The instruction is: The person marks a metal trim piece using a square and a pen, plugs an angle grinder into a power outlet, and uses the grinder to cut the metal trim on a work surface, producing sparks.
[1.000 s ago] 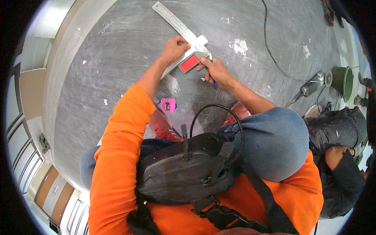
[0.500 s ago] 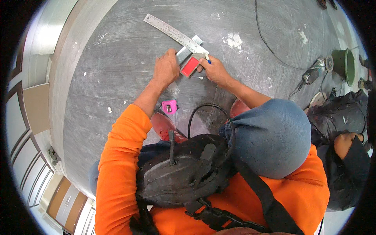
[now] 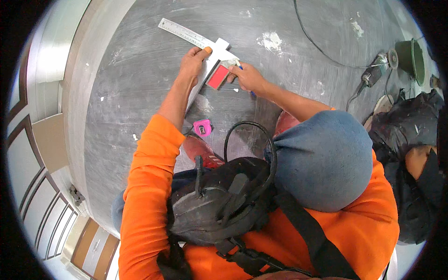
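Fingers of the left hand [image 3: 193, 63] press flat on a metal square ruler [image 3: 189, 35] that lies on the grey concrete floor [image 3: 140, 93], its long blade running off toward the floor's far left. The right hand [image 3: 247, 77] pinches a blue-tipped pencil [image 3: 239, 66], fingers narrow around it, tip just beside the ruler's head. A red block [image 3: 218, 77] lies between the two hands, touching the ruler. A pink tape measure [image 3: 202, 127] sits nearer the person, beside a red shoe [image 3: 200, 151]. An angle grinder [image 3: 373, 72] and green bucket [image 3: 413, 56] lie well apart at the right.
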A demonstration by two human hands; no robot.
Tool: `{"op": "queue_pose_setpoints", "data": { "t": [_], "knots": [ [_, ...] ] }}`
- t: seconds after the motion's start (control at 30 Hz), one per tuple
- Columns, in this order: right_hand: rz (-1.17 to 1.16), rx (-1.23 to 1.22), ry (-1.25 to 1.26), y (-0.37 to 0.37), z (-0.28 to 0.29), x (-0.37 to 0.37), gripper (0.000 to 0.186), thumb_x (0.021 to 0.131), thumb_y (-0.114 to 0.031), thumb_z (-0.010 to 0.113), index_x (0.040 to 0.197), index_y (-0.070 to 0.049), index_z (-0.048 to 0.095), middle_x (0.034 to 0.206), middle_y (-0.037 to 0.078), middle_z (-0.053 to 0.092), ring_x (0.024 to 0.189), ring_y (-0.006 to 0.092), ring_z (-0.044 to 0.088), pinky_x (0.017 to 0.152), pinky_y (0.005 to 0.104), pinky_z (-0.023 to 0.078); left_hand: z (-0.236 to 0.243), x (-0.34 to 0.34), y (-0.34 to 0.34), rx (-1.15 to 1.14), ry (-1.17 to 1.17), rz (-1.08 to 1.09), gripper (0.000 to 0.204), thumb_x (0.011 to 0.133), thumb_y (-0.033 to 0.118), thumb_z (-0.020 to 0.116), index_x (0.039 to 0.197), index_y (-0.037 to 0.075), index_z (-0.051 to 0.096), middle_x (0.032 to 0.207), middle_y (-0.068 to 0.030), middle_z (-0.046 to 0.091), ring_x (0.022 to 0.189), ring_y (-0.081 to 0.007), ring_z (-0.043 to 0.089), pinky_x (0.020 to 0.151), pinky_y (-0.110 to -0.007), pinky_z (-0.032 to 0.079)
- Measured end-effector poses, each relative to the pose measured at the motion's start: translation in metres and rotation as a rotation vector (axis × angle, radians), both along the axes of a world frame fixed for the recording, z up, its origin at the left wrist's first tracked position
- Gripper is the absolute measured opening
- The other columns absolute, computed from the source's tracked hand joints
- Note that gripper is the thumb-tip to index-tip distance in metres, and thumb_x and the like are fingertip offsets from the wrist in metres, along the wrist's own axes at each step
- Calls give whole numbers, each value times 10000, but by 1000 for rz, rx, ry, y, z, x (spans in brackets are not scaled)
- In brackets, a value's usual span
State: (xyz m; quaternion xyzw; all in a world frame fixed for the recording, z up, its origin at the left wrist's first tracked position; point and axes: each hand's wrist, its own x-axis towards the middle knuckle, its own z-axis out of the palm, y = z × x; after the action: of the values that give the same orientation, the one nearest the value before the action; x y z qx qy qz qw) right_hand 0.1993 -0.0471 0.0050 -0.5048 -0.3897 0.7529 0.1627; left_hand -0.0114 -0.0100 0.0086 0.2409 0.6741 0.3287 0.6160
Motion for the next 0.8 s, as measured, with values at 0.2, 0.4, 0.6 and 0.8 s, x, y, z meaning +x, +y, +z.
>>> {"op": "queue_pose_setpoints", "data": {
  "t": [0.2,0.4,0.6,0.8],
  "knots": [
    [1,-20,49,10,4,-1,364,983,-360,500,1029,-28,643,804,37,674,480,103,480,427,271,382,-1,11,5,3,-77,108,220,903,122,702,1074,1,635,999,-79,683,873,-156,637,762,-294,511],
    [6,-18,30,10,7,0,378,982,-377,506,1049,-29,635,836,40,677,455,93,477,381,259,352,3,12,5,-5,-108,160,162,909,91,690,1031,0,634,971,-81,682,850,-153,637,750,-288,519],
    [18,-22,39,10,9,1,391,991,-406,518,1015,-37,645,836,26,677,459,65,463,391,237,353,2,8,4,-7,-117,148,156,910,90,692,1027,2,639,952,-80,681,834,-149,640,736,-279,523],
    [-15,-13,63,9,5,1,387,992,-400,527,1026,-32,642,822,32,678,455,69,473,392,237,366,3,9,5,-16,-125,154,140,906,90,701,1007,8,649,942,-79,682,812,-147,641,708,-272,531]
  ]
}}
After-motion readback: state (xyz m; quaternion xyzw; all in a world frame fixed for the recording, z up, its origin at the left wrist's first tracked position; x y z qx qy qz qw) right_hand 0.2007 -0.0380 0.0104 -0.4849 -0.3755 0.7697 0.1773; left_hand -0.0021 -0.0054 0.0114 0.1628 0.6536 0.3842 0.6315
